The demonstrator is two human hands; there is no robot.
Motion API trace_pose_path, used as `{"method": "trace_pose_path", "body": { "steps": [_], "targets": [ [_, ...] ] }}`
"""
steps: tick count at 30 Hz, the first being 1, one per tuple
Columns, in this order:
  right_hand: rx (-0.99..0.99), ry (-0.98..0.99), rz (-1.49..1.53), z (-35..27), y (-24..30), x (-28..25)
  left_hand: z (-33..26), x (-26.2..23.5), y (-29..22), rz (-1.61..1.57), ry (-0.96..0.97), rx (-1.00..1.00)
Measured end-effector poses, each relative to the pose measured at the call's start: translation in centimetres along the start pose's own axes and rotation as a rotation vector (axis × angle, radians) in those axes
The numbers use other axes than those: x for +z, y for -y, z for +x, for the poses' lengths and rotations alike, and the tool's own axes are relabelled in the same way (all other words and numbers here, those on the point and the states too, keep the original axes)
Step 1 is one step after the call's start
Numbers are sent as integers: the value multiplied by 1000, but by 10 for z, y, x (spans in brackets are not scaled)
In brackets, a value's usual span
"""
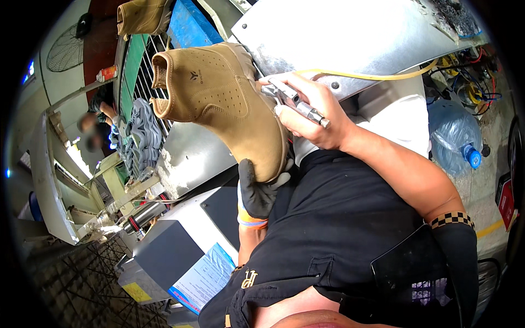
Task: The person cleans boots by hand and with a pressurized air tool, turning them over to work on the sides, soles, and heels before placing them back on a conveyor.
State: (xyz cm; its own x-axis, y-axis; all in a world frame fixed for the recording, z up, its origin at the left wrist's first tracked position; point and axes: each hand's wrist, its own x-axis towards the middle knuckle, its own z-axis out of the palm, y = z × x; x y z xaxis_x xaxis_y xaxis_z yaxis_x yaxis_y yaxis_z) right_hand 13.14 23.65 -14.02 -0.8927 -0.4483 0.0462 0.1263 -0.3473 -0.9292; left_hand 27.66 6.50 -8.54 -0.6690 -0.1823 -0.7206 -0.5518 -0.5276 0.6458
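Observation:
A tan ankle boot (224, 93) lies tilted in front of me, its opening to the left and its toe toward my body. My left hand (256, 191), in a grey-and-orange work glove, is closed around the toe end. Bare and closed, my right hand (320, 112) grips a silver metal hand tool (298, 101) with a cylindrical fitting at one end. The tool's other end is close to the boot's sole edge; whether it touches is hidden. A yellow hose (372, 75) runs up to this hand, and its join is out of sight.
A metal machine cover (322, 33) stands beyond my right hand. Another tan boot (143, 17) and a grey shoe (143, 139) are by the green conveyor (134, 71). A large clear water bottle (454, 134) and loose wires are at right. Another person (98, 117) is at far left.

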Motion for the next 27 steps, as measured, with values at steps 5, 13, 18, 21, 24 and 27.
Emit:
{"method": "trace_pose_path", "body": {
  "steps": [5,13,18,21,24,27],
  "targets": [
    [4,23,19,-8,3,-7,0,15,-1,-33,25,8],
    [141,48,-1,-33,32,-35,7,44,1,-197,160,-49],
    [353,26,187,-51,64,-51,21,70,-3,-225,313,-131],
    [376,-31,182,-59,77,-61,27,93,-7,-292,387,-198],
    [379,-32,128,-59,96,-72,39,103,-6,-400,446,-284],
    [295,-11,-85,-57,104,-80,54,114,-5,-384,526,-313]
  ]
}}
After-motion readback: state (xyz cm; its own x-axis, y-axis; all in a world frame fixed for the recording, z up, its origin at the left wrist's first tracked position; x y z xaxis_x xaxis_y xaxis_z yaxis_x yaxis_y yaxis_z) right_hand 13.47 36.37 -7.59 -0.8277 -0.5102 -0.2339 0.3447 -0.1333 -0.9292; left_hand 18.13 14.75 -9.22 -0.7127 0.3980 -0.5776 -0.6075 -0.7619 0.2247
